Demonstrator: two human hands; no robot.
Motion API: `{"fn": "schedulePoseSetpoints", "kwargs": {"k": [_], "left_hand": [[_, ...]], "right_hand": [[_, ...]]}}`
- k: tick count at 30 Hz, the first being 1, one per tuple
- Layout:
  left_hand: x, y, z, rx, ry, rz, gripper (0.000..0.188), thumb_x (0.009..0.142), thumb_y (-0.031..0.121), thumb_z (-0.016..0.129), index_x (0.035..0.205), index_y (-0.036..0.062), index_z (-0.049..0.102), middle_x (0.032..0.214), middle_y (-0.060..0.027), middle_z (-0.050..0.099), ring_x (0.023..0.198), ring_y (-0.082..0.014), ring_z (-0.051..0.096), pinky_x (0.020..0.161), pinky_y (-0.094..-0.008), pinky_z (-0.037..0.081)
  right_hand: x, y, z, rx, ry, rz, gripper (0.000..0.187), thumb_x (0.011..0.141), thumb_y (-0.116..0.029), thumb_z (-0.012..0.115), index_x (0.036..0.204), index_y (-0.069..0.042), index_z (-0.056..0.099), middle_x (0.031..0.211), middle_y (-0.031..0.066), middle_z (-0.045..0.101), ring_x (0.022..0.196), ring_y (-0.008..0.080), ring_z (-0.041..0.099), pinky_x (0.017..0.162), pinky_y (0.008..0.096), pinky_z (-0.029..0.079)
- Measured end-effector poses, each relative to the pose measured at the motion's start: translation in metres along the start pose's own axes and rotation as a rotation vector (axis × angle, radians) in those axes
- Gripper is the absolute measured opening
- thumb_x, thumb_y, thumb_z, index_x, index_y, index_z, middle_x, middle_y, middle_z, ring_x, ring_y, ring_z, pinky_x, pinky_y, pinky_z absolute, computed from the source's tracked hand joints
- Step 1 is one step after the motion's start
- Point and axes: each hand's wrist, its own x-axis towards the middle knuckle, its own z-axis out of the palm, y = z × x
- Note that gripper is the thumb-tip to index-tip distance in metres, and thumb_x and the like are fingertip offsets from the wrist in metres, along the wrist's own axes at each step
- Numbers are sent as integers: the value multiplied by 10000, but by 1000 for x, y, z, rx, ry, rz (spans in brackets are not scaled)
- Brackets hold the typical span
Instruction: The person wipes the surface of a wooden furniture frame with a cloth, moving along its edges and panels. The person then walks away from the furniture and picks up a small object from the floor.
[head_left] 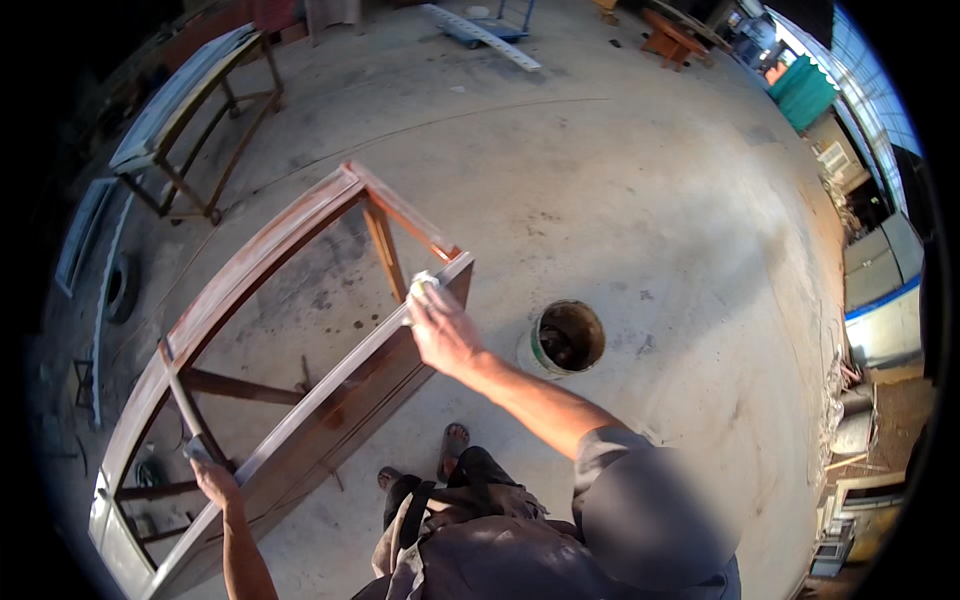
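A long frame (265, 240) with a whitish, reddish-brown upper face stretches in front of me, raised off the floor, with crosspieces between its two long sides. My right hand (443, 328) is closed on a crumpled whitish wad (422, 284), which looks like cloth or paper, at the far end of the near rail (350, 372). My left hand (214, 482) reaches over the same rail farther left, its fingers closed around a small dark grey piece (195, 449) beside a slanting crossbar (184, 405). What that grey piece is, I cannot make out.
A dirty bucket (541, 340) with dark contents stands on the concrete floor right of the frame. A wooden trestle table (150, 150) and a tyre (122, 287) are at the left. A blue trolley (470, 32) stands at the back. Boards and clutter line the right wall.
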Motion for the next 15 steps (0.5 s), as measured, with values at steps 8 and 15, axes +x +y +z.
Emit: {"fn": "schedulePoseSetpoints", "kwargs": {"k": [8,15], "left_hand": [[-6,53,-10,159,96,-128,436,1113,363,386,1194,-1,611,1072,-301,693,1005,-521,647,855,-586,502],[-16,78,-10,207,73,-172,401,1114,339,393,1152,-6,595,1077,-302,688,1007,-516,646,854,-578,500]], "right_hand": [[-26,-147,40,239,-137,-162,516,946,-115,622,1401,114,538,1498,308,513,1443,434,459,1234,482,354],[3,70,-40,4,-105,184,379,1019,-72,566,1366,79,591,1430,307,578,1356,429,551,1137,466,472]]}}
